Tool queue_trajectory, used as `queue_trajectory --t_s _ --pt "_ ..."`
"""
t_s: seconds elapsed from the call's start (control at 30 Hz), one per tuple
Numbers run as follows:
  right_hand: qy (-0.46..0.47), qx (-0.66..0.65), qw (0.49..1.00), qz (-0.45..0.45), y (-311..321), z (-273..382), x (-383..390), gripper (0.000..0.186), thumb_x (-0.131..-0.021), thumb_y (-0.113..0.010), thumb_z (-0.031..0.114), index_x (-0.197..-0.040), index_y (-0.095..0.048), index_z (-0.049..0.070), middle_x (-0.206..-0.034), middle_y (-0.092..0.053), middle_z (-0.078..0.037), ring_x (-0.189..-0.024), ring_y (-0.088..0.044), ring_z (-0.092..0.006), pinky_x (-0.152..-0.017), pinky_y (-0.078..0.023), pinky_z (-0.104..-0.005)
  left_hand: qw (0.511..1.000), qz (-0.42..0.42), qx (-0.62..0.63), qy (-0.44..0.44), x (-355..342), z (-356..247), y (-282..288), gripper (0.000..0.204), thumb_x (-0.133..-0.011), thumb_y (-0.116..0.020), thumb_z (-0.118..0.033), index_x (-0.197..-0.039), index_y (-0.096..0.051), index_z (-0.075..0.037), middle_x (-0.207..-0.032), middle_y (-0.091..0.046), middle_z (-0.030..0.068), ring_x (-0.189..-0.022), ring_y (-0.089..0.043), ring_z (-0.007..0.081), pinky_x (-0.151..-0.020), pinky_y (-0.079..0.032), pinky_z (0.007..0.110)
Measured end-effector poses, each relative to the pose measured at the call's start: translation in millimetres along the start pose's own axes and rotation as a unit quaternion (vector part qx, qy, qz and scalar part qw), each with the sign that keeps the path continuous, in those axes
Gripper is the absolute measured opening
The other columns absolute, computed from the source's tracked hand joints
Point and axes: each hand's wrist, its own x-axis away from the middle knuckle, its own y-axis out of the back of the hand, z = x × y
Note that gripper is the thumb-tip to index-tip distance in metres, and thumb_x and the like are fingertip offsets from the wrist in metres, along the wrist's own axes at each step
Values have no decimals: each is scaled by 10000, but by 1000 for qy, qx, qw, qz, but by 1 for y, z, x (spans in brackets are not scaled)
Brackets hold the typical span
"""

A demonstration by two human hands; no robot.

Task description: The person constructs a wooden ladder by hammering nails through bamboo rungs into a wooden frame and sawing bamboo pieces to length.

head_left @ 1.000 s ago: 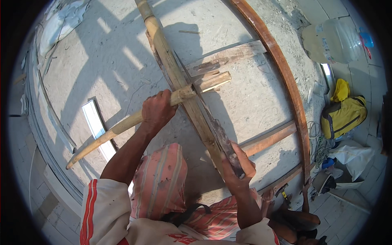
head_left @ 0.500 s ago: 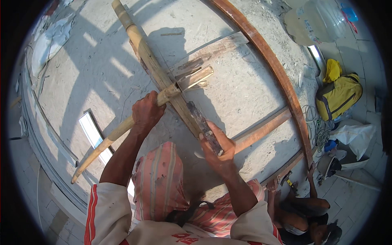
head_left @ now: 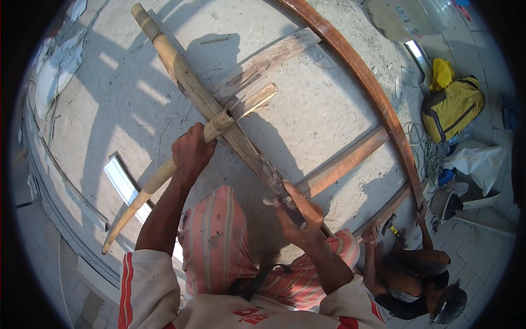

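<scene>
My left hand (head_left: 193, 149) is closed round a bamboo pole (head_left: 143, 193), just behind its near-cut end. That end rests across a second, thicker bamboo pole (head_left: 189, 82) lying on the ground. In my right hand (head_left: 300, 215) is what looks like a hand saw (head_left: 272, 176), with a dark, worn handle. Its thin blade is seen edge-on and runs up to the end of the held pole. Just past the blade lies a short split bamboo piece (head_left: 258, 100) with splinters; whether it is still joined to the pole is hard to see.
A long, curved-looking reddish beam (head_left: 364, 77) with crosspieces (head_left: 345, 162) lies to the right. At lower right another person (head_left: 411, 274) crouches near a hammer (head_left: 390, 226). A yellow bag (head_left: 453, 109), coiled rope (head_left: 433, 164) and a large clear jug (head_left: 411, 19) stand beyond.
My right hand has drawn the saw back toward my body, down and to the right. My left hand keeps its hold on the bamboo pole. The view has shifted slightly.
</scene>
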Motion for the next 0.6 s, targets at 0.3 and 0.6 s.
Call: queue_trajectory --t_s 0.3,0.6 --pt "-69 -14 997 25 -21 -1 -17 385 -820 -671 -37 -1193 -587 -78 -972 -687 -151 -831 -649 -133 -725 -524 -266 1000 7 15 -3 4 12 3 287 -724 -749 -248 -798 -532 -75 -715 -636 119 -617 -661 312 -557 -529 416" --pt "-71 -21 996 46 -35 -6 -51 420 -814 -687 -25 -1220 -583 -51 -892 -679 -141 -729 -612 -112 -652 -506 -246 1000 -10 14 -16 3 -1 -9 296 -723 -747 -256 -817 -532 -77 -748 -650 114 -628 -660 325 -560 -528 425"
